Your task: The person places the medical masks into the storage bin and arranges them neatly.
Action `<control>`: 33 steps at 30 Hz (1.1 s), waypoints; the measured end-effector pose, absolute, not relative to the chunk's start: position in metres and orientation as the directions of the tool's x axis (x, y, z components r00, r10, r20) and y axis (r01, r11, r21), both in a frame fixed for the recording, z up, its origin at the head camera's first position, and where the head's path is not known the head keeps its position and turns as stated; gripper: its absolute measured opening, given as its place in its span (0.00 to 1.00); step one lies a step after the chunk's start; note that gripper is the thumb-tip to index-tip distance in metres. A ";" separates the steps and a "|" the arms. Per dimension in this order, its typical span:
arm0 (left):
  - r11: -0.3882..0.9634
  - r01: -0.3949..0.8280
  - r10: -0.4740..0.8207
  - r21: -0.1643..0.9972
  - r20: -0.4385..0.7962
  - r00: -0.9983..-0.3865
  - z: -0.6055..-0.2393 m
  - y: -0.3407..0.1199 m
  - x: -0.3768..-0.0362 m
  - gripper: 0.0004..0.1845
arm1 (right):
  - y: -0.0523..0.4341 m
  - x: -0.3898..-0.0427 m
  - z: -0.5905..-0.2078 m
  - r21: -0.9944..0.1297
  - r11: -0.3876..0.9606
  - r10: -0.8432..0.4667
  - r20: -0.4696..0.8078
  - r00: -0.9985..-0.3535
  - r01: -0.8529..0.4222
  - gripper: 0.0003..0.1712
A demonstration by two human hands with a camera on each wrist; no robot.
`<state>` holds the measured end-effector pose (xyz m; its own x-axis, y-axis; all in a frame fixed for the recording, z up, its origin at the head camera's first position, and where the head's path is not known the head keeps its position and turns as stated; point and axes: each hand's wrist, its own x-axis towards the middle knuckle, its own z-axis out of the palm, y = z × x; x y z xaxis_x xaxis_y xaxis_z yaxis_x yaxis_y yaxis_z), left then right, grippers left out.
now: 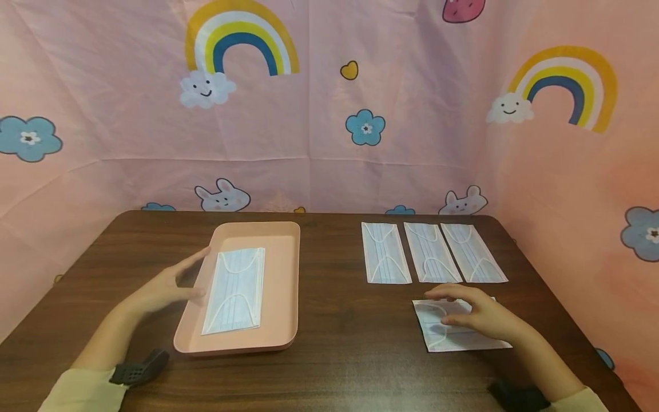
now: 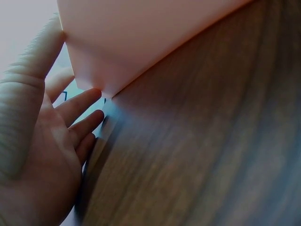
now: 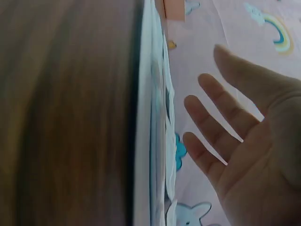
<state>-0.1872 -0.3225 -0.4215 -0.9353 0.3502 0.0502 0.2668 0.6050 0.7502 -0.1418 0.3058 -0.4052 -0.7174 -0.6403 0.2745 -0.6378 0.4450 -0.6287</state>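
A pink tray (image 1: 280, 286) lies left of the table's middle, with a white face mask (image 1: 237, 292) flat inside it. My left hand (image 1: 159, 286) touches the tray's left rim, its thumb and fingers spread apart. In the left wrist view the fingers of that hand (image 2: 51, 122) reach the tray's pink wall (image 2: 136, 37). Over a single mask (image 1: 432, 329) at the right front, my right hand (image 1: 484, 315) hovers with parted fingers. A gap shows between the right hand (image 3: 254, 136) and the mask's edge (image 3: 143, 141) in the right wrist view.
Behind the right hand, three masks lie side by side: a left one (image 1: 386, 254), a middle one (image 1: 432, 254) and a right one (image 1: 473, 254). All rest on a dark wooden table (image 1: 334, 343). A pink patterned curtain (image 1: 334, 171) surrounds its back and sides.
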 end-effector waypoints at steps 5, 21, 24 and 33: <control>0.616 0.261 0.345 0.743 0.044 -0.938 -0.421 -0.321 -0.188 0.51 | 0.322 -0.146 -0.409 -0.634 0.529 -0.597 0.195 -0.778 -0.564 0.25; 0.602 0.241 0.341 0.761 0.027 -0.940 -0.426 -0.324 -0.188 0.51 | 0.345 -0.157 -0.420 -0.616 0.548 -0.596 0.188 -0.781 -0.566 0.21; 0.591 0.241 0.347 0.770 0.027 -0.937 -0.427 -0.324 -0.189 0.51 | 0.345 -0.158 -0.421 -0.613 0.562 -0.598 0.164 -0.785 -0.556 0.20; 0.592 0.252 0.355 0.766 0.033 -0.934 -0.423 -0.323 -0.190 0.51 | 0.346 -0.161 -0.421 -0.637 0.575 -0.583 0.122 -0.803 -0.513 0.19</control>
<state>-0.1901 -0.3231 -0.4232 -0.9344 0.3548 0.0328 0.2516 0.5917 0.7659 -0.1606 0.3459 -0.4208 -0.8035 -0.5828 0.1215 -0.5133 0.5748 -0.6372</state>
